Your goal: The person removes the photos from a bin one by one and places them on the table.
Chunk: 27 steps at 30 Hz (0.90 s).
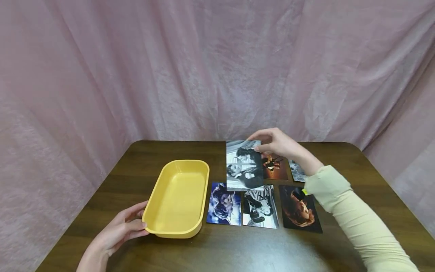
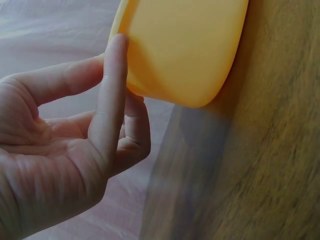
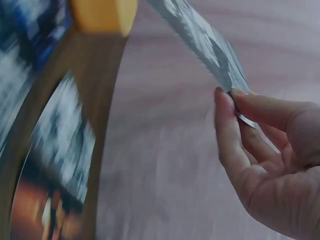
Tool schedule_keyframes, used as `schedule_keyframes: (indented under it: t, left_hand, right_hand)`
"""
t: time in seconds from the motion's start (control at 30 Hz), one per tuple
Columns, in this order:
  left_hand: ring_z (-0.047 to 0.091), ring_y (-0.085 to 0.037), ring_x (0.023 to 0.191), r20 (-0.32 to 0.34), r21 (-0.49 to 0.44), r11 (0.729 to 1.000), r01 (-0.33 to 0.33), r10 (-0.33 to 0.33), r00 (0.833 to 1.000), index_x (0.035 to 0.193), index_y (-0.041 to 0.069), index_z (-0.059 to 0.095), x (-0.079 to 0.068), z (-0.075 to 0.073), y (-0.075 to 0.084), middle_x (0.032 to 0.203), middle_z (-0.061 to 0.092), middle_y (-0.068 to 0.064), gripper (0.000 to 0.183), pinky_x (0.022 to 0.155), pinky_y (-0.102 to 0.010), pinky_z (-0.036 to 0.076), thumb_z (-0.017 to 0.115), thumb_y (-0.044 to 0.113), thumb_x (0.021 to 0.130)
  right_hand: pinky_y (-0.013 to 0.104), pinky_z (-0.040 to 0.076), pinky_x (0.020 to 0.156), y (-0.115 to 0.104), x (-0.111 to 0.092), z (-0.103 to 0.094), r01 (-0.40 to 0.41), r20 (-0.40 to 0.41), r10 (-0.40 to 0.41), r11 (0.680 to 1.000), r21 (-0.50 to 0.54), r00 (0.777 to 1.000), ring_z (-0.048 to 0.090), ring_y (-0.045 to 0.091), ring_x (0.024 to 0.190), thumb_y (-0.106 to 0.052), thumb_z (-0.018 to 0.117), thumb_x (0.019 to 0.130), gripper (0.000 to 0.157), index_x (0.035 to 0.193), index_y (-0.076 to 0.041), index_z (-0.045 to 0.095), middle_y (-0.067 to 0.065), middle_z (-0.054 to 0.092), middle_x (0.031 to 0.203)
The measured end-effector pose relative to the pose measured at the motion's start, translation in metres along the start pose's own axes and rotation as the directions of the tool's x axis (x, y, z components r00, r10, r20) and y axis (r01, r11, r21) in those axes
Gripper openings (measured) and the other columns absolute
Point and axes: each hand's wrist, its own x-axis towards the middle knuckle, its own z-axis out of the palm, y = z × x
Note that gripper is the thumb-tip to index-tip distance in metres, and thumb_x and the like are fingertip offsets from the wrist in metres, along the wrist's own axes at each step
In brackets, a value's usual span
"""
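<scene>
My right hand [image 1: 276, 143] pinches a black-and-white photo card [image 1: 244, 166] by its edge between thumb and fingers. The card, picturing two people, is raised over the back of the table; in the right wrist view it is seen nearly edge-on. At the left, my left hand [image 1: 120, 228] grips the near-left corner of a yellow tray [image 1: 178, 200], thumb at the rim and fingers around the outside. Right of the tray lie a blue-toned photo [image 1: 224, 206], a black-and-white photo [image 1: 261, 207] and a dark photo with a reddish-haired figure [image 1: 300, 211].
Behind them lies an orange-brown photo [image 1: 276, 168], partly covered by the raised card. A greyish photo [image 1: 297, 172] beside it is partly hidden by my right forearm. The wooden table [image 1: 217, 249] ends at a pink curtain [image 1: 217, 68].
</scene>
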Motion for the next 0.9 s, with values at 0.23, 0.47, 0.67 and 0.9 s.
schedule_keyframes:
  t: [0.23,0.47,0.67,0.9]
  left_hand:
    - [0.068,-0.015,0.1,0.015,-0.007,1.0,-0.006,0.006,1.0,0.154,-0.01,0.007,-0.001,-0.002,0.0,0.114,0.046,-0.004,0.077,0.087,-0.03,0.059,0.054,0.005,0.095]
    - [0.068,-0.015,0.101,0.01,-0.003,1.0,-0.006,0.006,1.0,0.153,-0.011,0.006,-0.002,-0.004,-0.002,0.114,0.044,-0.005,0.077,0.087,-0.029,0.059,0.054,0.004,0.095]
    - [0.068,-0.014,0.1,0.01,0.009,1.0,-0.016,0.016,1.0,0.153,-0.012,0.007,-0.003,-0.006,-0.002,0.114,0.045,-0.005,0.077,0.087,-0.03,0.059,0.054,0.004,0.095]
    - [0.067,-0.015,0.101,0.009,0.013,1.0,-0.01,0.01,1.0,0.153,-0.012,0.008,-0.004,-0.007,0.001,0.115,0.045,-0.006,0.077,0.088,-0.031,0.059,0.054,0.004,0.094]
  right_hand:
    - [0.036,0.06,0.071,0.059,-0.073,-0.059,-0.128,-0.01,0.128,0.992,-0.014,0.992,0.068,0.02,0.077,-0.012,0.066,0.093,0.041,0.133,-0.004,0.059,0.006,0.062,0.086]
    - [0.033,0.061,0.07,0.114,-0.144,-0.098,-0.2,-0.009,0.201,0.98,0.02,0.98,0.064,0.007,0.078,-0.011,0.065,0.093,0.041,0.132,-0.001,0.059,-0.012,0.064,0.106]
    - [0.03,0.061,0.072,0.156,-0.19,-0.117,-0.212,0.071,0.206,0.973,0.088,0.976,0.064,0.002,0.083,-0.003,0.058,0.096,0.036,0.129,-0.017,0.066,-0.019,0.062,0.103]
    - [0.026,0.058,0.065,0.175,-0.207,-0.095,-0.289,0.002,0.29,0.955,-0.067,0.957,0.056,0.001,0.074,-0.009,0.065,0.092,0.031,0.122,-0.013,0.07,-0.01,0.055,0.083]
